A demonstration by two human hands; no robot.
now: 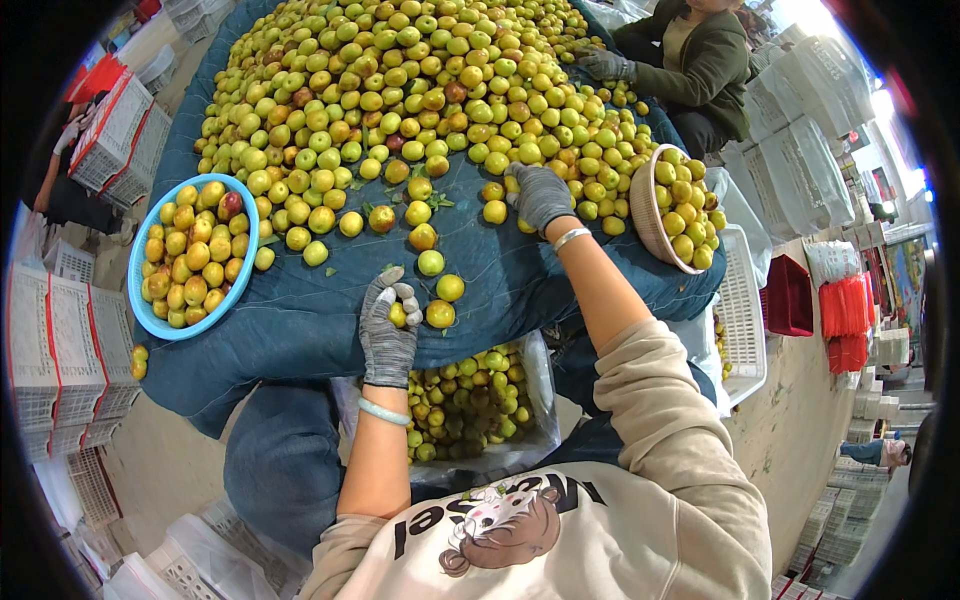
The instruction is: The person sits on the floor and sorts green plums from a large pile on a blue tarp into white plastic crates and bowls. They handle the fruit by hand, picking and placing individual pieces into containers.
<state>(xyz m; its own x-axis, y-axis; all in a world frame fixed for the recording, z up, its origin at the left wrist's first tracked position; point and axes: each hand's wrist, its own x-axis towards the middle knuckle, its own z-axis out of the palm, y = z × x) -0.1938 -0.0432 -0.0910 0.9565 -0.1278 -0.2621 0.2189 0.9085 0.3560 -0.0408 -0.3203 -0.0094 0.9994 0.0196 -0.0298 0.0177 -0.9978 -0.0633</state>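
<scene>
Green and reddish jujube fruits (390,90) lie heaped on a blue quilted cloth (300,322). My left hand (389,322), in a grey knit glove, is curled around one yellowish fruit (397,314) near the cloth's front edge. Beside it a short row of fruits (440,313) runs back towards the heap. My right hand (540,196), gloved too, reaches to the heap's front edge, its fingers on fruits there; its fingertips are partly hidden. A blue basket (138,296) full of fruits stands at the left, and a pinkish basket (646,217) of fruits tilts at the right.
Below the cloth's edge, between my knees, a plastic-lined container (541,390) holds more fruits. A white crate (742,300) stands right. Across the heap, at the upper right, a co-worker's gloved hand (606,64) touches fruits. Stacked crates (71,352) line the left side.
</scene>
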